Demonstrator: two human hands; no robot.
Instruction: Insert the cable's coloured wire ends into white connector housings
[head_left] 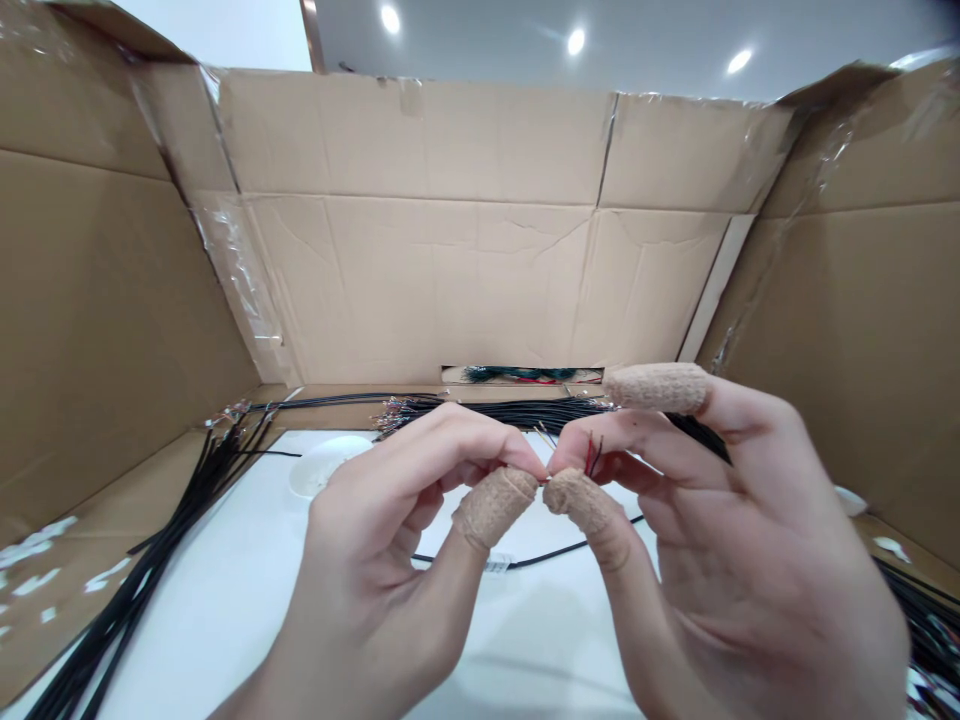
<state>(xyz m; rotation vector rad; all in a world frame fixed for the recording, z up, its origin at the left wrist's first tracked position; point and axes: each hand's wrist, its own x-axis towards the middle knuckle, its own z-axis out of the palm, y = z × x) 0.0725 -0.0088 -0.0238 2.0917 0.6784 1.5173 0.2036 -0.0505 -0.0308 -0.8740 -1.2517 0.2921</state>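
Note:
My left hand (405, 530) pinches thumb against forefinger, tip to tip with my right hand (697, 540), above the white tabletop. A thin wire (546, 481) shows in the small gap between the two pinches; most of it is hidden by the fingers. Red and black wire ends (592, 456) stick up from my right pinch, while its forefinger is raised. Tan tape wraps both thumbs and that raised finger. Behind and below the hands runs a black cable (551, 553) bearing a white label (497, 564). Whether it joins the pinched wires is hidden.
Cardboard walls (450, 270) enclose the table on three sides. Black cables lie bundled at the left (180, 510), along the back (495, 412) and at the lower right (919, 610). A white dish (326, 465) sits behind my left hand. White scraps (34, 545) lie far left.

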